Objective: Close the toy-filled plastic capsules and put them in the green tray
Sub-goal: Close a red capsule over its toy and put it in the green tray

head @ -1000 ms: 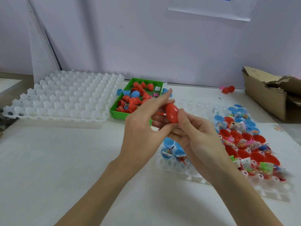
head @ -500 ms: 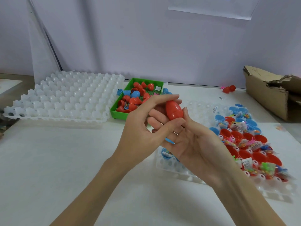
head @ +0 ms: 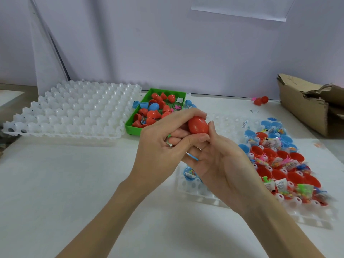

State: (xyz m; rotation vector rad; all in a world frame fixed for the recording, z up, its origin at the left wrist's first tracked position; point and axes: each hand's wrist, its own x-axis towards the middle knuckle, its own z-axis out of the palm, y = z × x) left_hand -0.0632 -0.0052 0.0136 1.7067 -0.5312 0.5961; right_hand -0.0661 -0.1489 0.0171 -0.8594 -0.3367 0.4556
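The left hand (head: 158, 146) curls its fingers and thumb around a closed, egg-shaped red plastic capsule (head: 197, 125), held in the air above the middle of the white table (head: 74, 183). The right hand (head: 219, 164) lies palm up just beneath it, its thumb pressed to the capsule's right side and its fingers cupped under the left hand's fingertips, so both hands grip the same capsule. A thin blue sliver shows between the two palms; what it is cannot be told. Below and to the right of the hands, toward the table's right edge, lies a clear plastic cell tray (head: 204, 194) holding open red and blue capsule halves (head: 275, 155) filled with small bagged toys, with one blue filled half (head: 189, 175) at its near left corner, partly hidden by the right wrist. Beyond the hands, near the table's far edge, sits the rectangular green plastic tray (head: 133, 128), holding red capsule pieces and a blue one. Left of it, touching or just beside it, lies a white moulded plastic cell tray (head: 74, 112). At the far right corner stands a torn brown cardboard box (head: 305, 107), with two red capsule pieces (head: 260, 100) just to its left.
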